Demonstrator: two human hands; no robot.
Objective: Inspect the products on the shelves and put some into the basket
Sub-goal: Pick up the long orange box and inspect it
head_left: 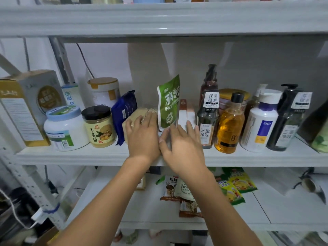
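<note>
On the middle shelf [248,157] my left hand [142,134] lies over a tan packet [136,114], with its fingers curled over the packet's top edge. My right hand [179,142] is beside it, fingers spread, at the foot of an upright green pouch [168,102] and a white-and-orange box [182,112]. The thumb touches the pouch's base, and nothing is enclosed in that hand. No basket is in view.
Left of my hands stand a blue packet [124,110], a ginger-powder jar [99,126], a white tub [63,128] and a gold-and-white carton [23,105]. To the right are a dark bottle [207,121], an amber bottle [229,126] and a white bottle [260,121]. Sachets [232,185] lie on the lower shelf.
</note>
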